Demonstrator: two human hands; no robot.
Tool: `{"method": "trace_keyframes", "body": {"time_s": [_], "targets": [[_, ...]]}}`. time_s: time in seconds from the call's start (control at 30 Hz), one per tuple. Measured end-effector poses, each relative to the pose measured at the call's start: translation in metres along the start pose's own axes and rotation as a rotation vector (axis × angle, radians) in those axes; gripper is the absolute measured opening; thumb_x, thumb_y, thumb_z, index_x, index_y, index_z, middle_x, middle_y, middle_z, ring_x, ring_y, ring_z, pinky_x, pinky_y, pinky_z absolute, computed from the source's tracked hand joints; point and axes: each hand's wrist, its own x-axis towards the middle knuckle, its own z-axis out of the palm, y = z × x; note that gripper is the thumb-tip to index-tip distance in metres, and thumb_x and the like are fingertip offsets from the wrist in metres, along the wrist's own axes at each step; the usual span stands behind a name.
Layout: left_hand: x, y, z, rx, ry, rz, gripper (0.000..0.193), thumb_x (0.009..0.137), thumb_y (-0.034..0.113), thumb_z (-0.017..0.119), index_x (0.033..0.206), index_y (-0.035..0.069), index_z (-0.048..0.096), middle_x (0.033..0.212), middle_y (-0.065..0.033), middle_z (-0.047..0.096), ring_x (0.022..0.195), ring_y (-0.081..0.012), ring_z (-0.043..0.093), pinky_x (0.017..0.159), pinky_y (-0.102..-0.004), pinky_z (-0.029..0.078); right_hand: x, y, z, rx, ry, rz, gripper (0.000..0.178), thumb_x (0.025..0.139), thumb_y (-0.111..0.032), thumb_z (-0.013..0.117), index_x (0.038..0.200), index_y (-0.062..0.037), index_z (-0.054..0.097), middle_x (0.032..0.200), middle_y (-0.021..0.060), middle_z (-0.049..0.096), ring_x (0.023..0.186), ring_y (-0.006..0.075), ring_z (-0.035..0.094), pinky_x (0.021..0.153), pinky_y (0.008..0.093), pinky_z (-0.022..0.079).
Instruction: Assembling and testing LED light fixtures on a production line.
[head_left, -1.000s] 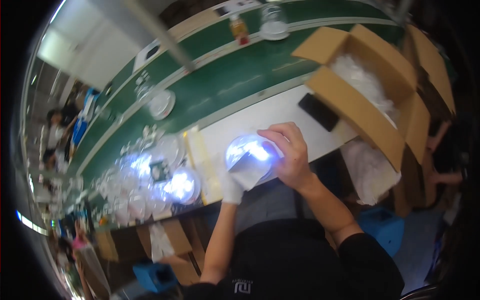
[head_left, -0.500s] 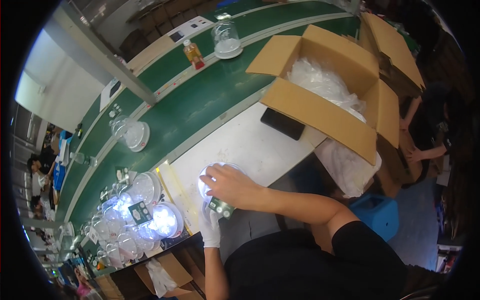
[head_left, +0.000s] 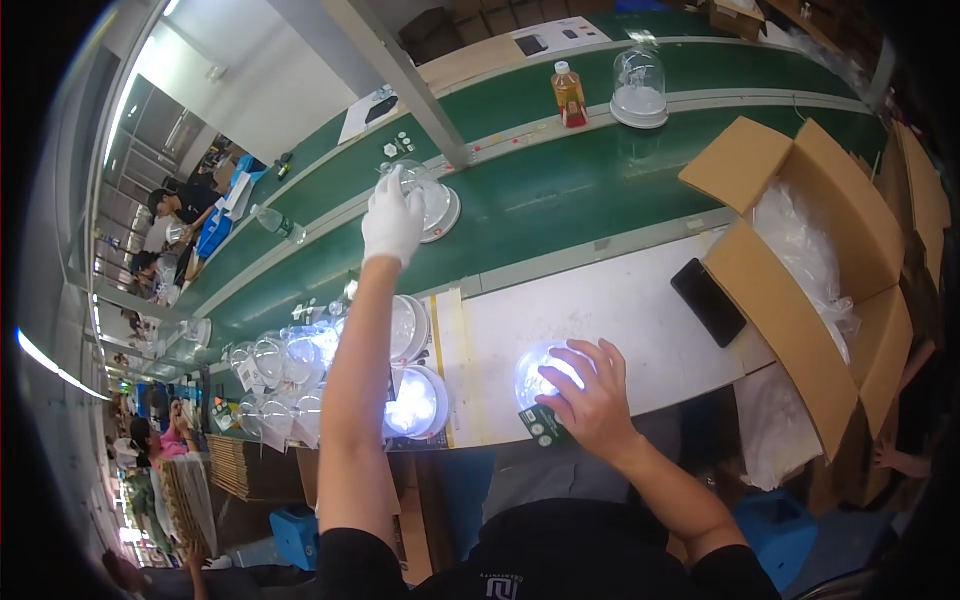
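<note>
My left hand [head_left: 392,222], in a white glove, reaches over the green belt with its fingers stretched out at the side of a clear dome lamp [head_left: 440,213] on a white round base. Whether the fingertips touch the dome is hard to see. On the white table my bare right hand [head_left: 592,397] curls its thumb and fingers round a lit dome lamp [head_left: 537,372], glowing white. A green card tag [head_left: 541,425] hangs from this lamp at its near side. Several similar lamps, some of them lit, crowd together left of the table, with a lit one [head_left: 415,402] closest.
An opened cardboard box [head_left: 800,400] with clear plastic bags stands on the right, beside a black phone [head_left: 708,302]. Farther back on the green conveyor [head_left: 540,180] are a drink bottle [head_left: 569,95] and another dome lamp [head_left: 639,90]. A metal post [head_left: 400,80] rises behind.
My left hand has left the lit lamp and moved far forward to the dome lamp on the belt. The right hand stays at the lit lamp. The view has turned left.
</note>
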Motion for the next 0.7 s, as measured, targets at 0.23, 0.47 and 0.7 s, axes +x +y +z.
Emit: {"method": "trace_keyframes", "body": {"time_s": [0.23,0.47,0.7], "targets": [[0.102,-0.031,0.05,0.303,-0.25,-0.12,0.068,0.097,0.036,0.053,0.159,0.015,0.034,0.155,-0.0167,0.047,0.127,-0.0408,0.058,0.107,-0.0491,0.048,0.001,-0.001,-0.005,-0.008,-0.064,0.091,0.036,0.082,-0.026,0.083,0.114,-0.012,0.072,0.127,0.0067,0.065,0.129,0.0294,0.052,0.115,0.0594,0.031],[0.127,-0.034,0.095,0.191,-0.24,-0.063,0.036,0.102,0.029,0.046,0.13,0.009,0.056,0.123,-0.0262,0.068,0.106,-0.0441,0.069,0.085,-0.0545,0.056,0.002,-0.002,-0.004,-0.005,-0.12,0.16,0.03,0.087,-0.03,0.079,0.113,-0.0159,0.074,0.126,0.0061,0.066,0.127,0.0302,0.055,0.114,0.0607,0.03],[0.095,-0.023,0.065,0.314,-0.197,0.111,0.024,0.101,0.027,0.047,0.112,0.009,0.059,0.092,-0.0214,0.074,0.084,-0.0445,0.072,0.074,-0.0548,0.057,0.009,0.003,-0.014,-0.08,-0.079,0.079,0.038,0.08,-0.024,0.083,0.113,-0.0097,0.072,0.115,0.0046,0.067,0.122,0.0278,0.059,0.116,0.0643,0.029]]}}
